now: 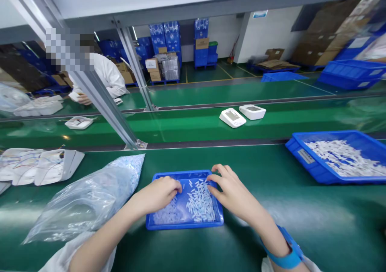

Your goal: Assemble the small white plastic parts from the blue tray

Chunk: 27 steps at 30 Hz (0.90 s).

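A small blue tray [184,226] lies in front of me on the green bench. Many small pale-blue plastic pieces [201,203] form a heap in its right half, and frosted clear small pieces [169,213] lie in its left half. My left hand [163,191] is over the tray's left side, its fingers curled down and together; whatever is between the fingertips is hidden. At the right rim, my right hand [227,185] has bent fingers spread apart, with the tips beside the pale-blue pieces. I see nothing held in it.
A clear plastic bag [90,195] of small pieces lies left of the tray, near white plastic housings [57,165] with wires. At right stands a blue bin [304,155] of white parts. Two white devices with screens [233,117] rest on the green conveyor beyond. A person [105,77] works opposite.
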Each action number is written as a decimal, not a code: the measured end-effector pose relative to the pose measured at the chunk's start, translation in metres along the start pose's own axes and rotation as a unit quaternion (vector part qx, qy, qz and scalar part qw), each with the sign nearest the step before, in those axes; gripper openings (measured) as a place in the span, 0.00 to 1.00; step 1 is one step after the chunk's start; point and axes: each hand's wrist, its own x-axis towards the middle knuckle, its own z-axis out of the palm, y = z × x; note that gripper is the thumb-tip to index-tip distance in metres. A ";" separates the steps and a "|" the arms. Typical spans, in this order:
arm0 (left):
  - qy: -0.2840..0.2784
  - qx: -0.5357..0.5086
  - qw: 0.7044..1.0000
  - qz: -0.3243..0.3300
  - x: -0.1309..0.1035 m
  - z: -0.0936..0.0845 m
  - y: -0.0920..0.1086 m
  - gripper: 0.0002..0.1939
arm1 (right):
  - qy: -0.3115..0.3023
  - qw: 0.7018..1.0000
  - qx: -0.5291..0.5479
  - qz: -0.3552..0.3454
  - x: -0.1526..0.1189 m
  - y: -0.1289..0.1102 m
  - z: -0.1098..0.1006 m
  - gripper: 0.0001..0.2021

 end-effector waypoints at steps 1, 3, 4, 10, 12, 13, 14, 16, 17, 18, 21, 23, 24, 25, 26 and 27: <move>0.006 0.021 1.000 -0.004 0.004 0.003 -0.002 0.16 | -0.005 0.999 -0.039 -0.011 0.003 -0.008 0.003 0.11; 0.020 0.051 0.998 -0.014 0.011 0.009 -0.006 0.16 | -0.048 0.994 -0.083 -0.050 0.009 -0.021 0.014 0.14; 0.021 0.060 0.998 -0.016 0.014 0.012 -0.009 0.16 | -0.071 0.990 -0.097 -0.074 0.012 -0.025 0.022 0.15; -0.010 0.065 0.997 0.026 0.018 0.027 -0.025 0.09 | -0.193 0.967 -0.143 -0.088 0.029 -0.026 0.054 0.15; -0.019 0.047 0.998 0.049 0.017 0.030 -0.030 0.08 | -0.208 0.964 -0.144 -0.081 0.031 -0.024 0.056 0.16; -0.024 0.036 0.997 0.059 0.017 0.031 -0.032 0.08 | -0.206 0.965 -0.143 -0.080 0.032 -0.024 0.056 0.16; -0.029 0.025 0.997 0.067 0.017 0.031 -0.033 0.08 | -0.202 0.966 -0.143 -0.079 0.032 -0.023 0.056 0.16; -0.033 0.016 0.997 0.072 0.017 0.031 -0.034 0.08 | -0.192 0.968 -0.141 -0.080 0.031 -0.024 0.055 0.17; -0.033 0.018 0.997 0.071 0.017 0.030 -0.034 0.09 | -0.188 0.969 -0.140 -0.079 0.030 -0.024 0.055 0.17; -0.033 0.023 0.997 0.072 0.017 0.029 -0.033 0.09 | -0.186 0.970 -0.138 -0.074 0.029 -0.024 0.054 0.17; -0.040 0.039 0.994 0.091 0.015 0.028 -0.033 0.08 | -0.179 0.973 -0.133 -0.056 0.026 -0.025 0.053 0.15; -0.044 0.039 0.993 0.106 0.014 0.027 -0.033 0.09 | -0.172 0.975 -0.130 -0.056 0.025 -0.026 0.052 0.15; -0.046 0.040 0.992 0.109 0.013 0.028 -0.034 0.10 | -0.170 0.975 -0.130 -0.058 0.025 -0.026 0.051 0.15; -0.047 0.043 0.992 0.108 0.013 0.028 -0.034 0.10 | -0.169 0.975 -0.131 -0.061 0.025 -0.026 0.050 0.15; -0.049 0.051 0.992 0.105 0.013 0.029 -0.033 0.10 | -0.170 0.974 -0.133 -0.064 0.025 -0.027 0.049 0.15; -0.050 0.062 0.992 0.102 0.013 0.029 -0.032 0.10 | -0.171 0.974 -0.135 -0.065 0.025 -0.028 0.048 0.16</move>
